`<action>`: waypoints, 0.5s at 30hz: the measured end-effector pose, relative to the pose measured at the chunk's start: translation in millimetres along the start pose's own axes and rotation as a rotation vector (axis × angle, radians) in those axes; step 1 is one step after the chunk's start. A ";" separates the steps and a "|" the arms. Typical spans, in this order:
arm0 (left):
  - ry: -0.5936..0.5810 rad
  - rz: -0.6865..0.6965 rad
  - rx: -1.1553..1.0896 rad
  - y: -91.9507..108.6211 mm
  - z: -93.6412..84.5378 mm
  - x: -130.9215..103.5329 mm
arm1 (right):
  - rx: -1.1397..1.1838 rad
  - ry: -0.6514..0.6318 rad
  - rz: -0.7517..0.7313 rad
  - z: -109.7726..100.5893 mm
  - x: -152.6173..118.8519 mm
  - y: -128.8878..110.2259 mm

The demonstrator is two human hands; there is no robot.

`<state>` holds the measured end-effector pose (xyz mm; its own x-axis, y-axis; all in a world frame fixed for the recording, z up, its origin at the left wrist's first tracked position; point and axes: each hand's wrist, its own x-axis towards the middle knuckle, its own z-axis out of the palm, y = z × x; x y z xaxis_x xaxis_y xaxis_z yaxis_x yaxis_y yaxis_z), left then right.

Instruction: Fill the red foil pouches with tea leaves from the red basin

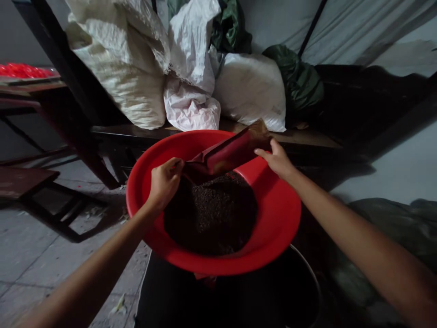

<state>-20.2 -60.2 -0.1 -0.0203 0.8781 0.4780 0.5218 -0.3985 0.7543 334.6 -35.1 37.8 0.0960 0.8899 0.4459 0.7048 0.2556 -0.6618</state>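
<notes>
A dark red bag (228,157) is tilted over the wide red basin (273,218), its left end lower than its right. My left hand (166,180) pinches the bag's lower left end at its mouth. With thumb and fingers, my right hand (277,159) grips the raised right end near the basin's far right rim. Dark, grainy loose material (218,209) fills the bottom of the basin, heaped beneath the bag. What is inside the bag is hidden.
Several stuffed white sacks (251,89) lean on a dark wooden bench (314,139) behind the basin. Green bundles (297,77) lie among them. To the left stand a wooden stool (27,182) and a table with red items (27,70). Scraps litter the tiled floor (37,255).
</notes>
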 end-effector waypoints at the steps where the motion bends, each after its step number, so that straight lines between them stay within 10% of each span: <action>1: -0.020 -0.062 -0.045 -6.4 3.1 0.8 | -0.049 0.008 -0.069 2.8 2.3 -1.2; 7: -0.293 -0.152 -0.145 -25.4 17.4 0.0 | -0.414 -0.021 -0.522 8.0 -24.9 -14.1; 15: 0.065 -0.264 0.152 -18.0 -4.0 -1.8 | -0.368 0.222 -0.055 -18.5 24.0 11.4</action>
<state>-33.0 -55.7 -12.8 -0.2238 0.9254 0.3058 0.6128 -0.1104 0.7825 357.9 -17.8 52.2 0.1715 0.7654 0.6203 0.9131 0.1130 -0.3918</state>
